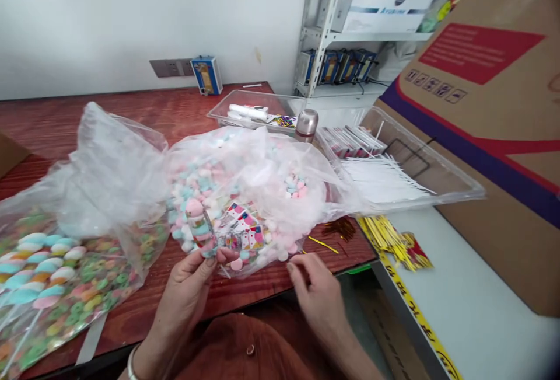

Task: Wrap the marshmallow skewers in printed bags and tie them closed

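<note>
My left hand (190, 283) pinches the gathered bottom of a clear-wrapped marshmallow lollipop (198, 222), stacked in pink, white and blue, held upright over a bag of marshmallows (188, 178). Its white stick pokes out below the fingers. My right hand (315, 289) is beside the table's front edge, fingers curled in and thumb close to the index finger; what they hold, if anything, is hidden. Just beyond it lies a yellow twist tie (324, 244). Small printed cards (245, 225) rest on the marshmallow bag between the hands.
At left, finished marshmallow sticks (41, 260) lie on a bag of coloured candy rings (100, 278). A clear bin (459, 184) holds white sticks (378, 178). Yellow twist ties (385, 240) lie at right. A metal-capped bottle (307, 123) stands behind; a large carton (490, 111) leans at right.
</note>
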`<action>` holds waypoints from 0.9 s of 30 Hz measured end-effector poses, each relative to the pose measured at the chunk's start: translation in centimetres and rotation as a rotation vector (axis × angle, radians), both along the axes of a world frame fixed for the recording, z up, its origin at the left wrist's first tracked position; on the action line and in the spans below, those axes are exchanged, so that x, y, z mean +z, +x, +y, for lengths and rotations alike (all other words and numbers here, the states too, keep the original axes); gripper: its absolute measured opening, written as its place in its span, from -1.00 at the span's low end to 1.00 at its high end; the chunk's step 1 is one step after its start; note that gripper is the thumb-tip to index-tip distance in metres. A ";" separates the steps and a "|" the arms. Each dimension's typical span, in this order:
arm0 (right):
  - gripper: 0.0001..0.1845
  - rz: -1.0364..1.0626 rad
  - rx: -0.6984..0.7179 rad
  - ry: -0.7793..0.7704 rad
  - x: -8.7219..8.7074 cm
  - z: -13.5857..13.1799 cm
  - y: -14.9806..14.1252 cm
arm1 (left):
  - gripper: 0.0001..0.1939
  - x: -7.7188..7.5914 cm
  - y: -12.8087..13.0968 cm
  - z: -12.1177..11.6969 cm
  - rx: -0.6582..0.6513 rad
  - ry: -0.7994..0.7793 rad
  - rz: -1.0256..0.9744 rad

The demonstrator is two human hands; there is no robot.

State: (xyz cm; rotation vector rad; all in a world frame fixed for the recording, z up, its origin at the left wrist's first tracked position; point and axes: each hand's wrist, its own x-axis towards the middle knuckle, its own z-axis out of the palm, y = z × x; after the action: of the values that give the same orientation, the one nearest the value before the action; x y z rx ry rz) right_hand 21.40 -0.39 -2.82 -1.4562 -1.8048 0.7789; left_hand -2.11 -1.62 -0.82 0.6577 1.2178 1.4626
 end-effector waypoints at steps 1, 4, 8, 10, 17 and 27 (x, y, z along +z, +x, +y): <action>-0.79 -0.136 -0.092 0.093 -0.5 -0.1 1.8 | -0.77 -0.3 -0.4 0.2 -0.019 0.007 0.039; -0.80 -0.457 -0.200 0.227 -1.8 0.0 5.7 | -0.77 -1.2 -1.1 0.4 -0.093 0.005 0.205; -0.77 -0.683 -0.284 0.268 -2.2 1.2 6.8 | -0.71 -1.7 -1.2 0.0 -0.166 -0.035 0.381; -0.82 -0.797 -0.303 0.221 -1.8 2.0 6.5 | -0.68 -1.6 -1.1 -0.2 -0.164 -0.054 0.405; -0.85 -0.915 -0.252 0.188 -1.1 3.1 6.1 | -0.62 -1.8 -1.4 -0.3 -0.068 -0.094 0.416; -0.61 -0.525 -0.220 0.378 -1.2 2.2 6.2 | -0.62 -0.9 -4.0 -0.2 0.228 -0.035 0.356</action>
State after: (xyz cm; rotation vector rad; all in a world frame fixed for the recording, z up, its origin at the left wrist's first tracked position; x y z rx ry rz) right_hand 27.62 1.78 -3.98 -1.6534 -1.9762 -0.0733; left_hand -6.08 -1.82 -1.72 0.8000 1.6332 1.5487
